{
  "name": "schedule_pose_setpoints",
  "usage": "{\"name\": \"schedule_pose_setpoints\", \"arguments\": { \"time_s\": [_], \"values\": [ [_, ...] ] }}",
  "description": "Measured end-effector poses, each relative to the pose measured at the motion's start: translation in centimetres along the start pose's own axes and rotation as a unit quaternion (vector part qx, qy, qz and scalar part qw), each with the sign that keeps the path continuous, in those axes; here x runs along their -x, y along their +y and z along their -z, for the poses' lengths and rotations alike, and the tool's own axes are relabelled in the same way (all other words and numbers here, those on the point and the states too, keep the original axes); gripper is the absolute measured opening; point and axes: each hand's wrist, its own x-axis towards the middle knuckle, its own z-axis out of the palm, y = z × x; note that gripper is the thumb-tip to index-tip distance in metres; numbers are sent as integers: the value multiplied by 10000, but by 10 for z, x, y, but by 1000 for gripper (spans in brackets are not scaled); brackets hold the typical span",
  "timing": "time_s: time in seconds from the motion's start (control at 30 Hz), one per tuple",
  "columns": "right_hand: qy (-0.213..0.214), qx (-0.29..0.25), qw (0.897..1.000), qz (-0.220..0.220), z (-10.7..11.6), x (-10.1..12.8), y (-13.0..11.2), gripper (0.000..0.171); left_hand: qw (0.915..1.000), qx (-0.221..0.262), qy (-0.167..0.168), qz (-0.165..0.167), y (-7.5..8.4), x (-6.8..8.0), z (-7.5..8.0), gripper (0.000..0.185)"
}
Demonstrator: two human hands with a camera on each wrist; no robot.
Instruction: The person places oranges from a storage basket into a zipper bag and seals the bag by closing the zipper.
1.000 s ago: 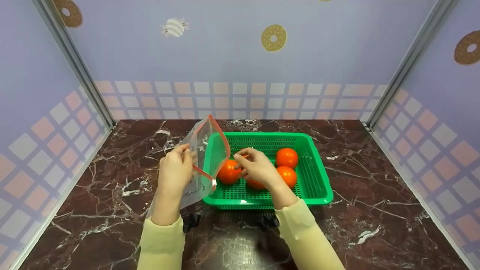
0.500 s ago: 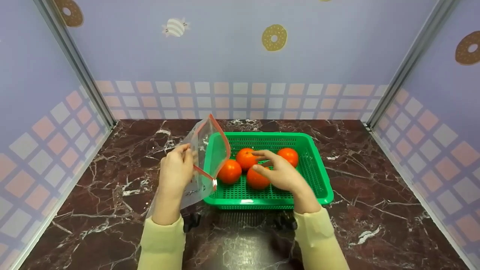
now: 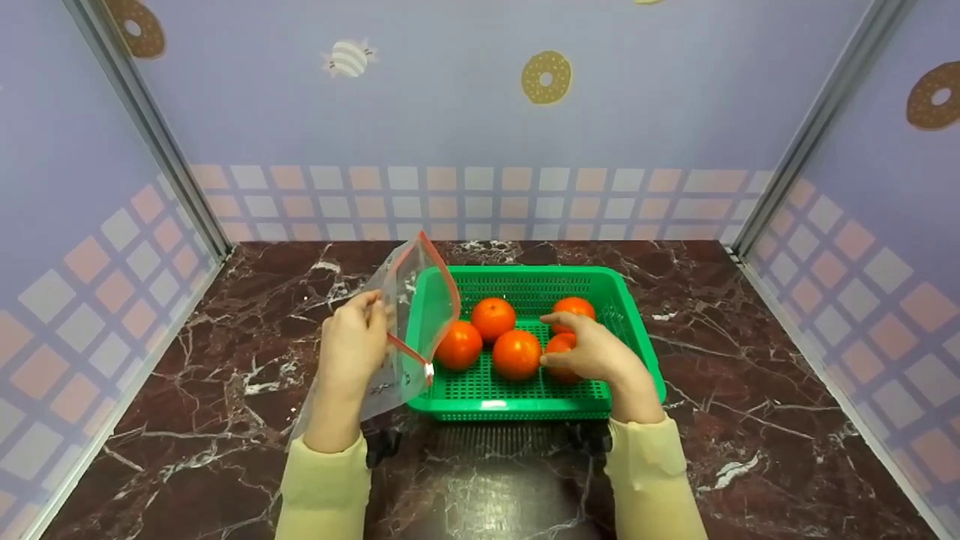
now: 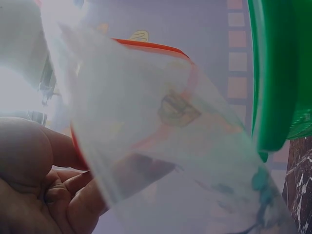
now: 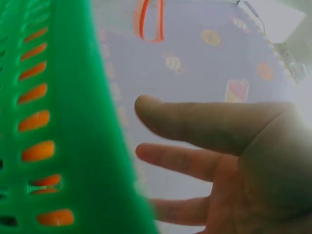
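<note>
The left grip (image 3: 352, 337), a bare hand, pinches the edge of a clear, thin plastic bag with orange-red mouth edging (image 3: 405, 322) between thumb and fingers. The bag's mouth gapes to the right of this grip, overlapping in the head view the left rim of a bright green, rectangular, slotted plastic basket (image 3: 491, 406). A small white slider (image 3: 428, 370) sits at the mouth's lower corner, right of and slightly below the left grip. The right grip (image 3: 596, 356), also bare, holds nothing: its thumb and fingers are extended and parted over the basket's right part. Just beside its fingertips lies a glossy, round, orange-red fruit (image 3: 561, 358), partly hidden by the hand; whether they touch cannot be told. A second fruit (image 3: 574, 309) lies just beyond the right grip, and three more, (image 3: 493, 320) one of them farther back, sit in the basket between the two grips. Pale yellow sleeves (image 3: 328, 487) cover the arms behind both grips. The basket stands on a dark red-brown, white-veined marbled tabletop (image 3: 750, 360), which extends beyond both grips.
</note>
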Motion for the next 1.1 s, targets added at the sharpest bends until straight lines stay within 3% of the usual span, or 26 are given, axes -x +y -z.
{"name": "schedule_pose_setpoints", "arguments": {
  "time_s": [0.43, 0.97, 1.1],
  "values": [
    [-165, 457, 9945, -932, 0, -8, 16, 72, 10000, -48, -41, 39, 0, 0, 0, 39],
    [-404, 650, 9896, -1219, -10, -13, 21, 86, 9999, -13, 59, -96, -1, 0, -2, 37],
    [-342, 727, 9890, -1239, -11, -13, 22, 79, 10000, -37, -17, -70, -1, 0, -2, 37]
  ]
}}
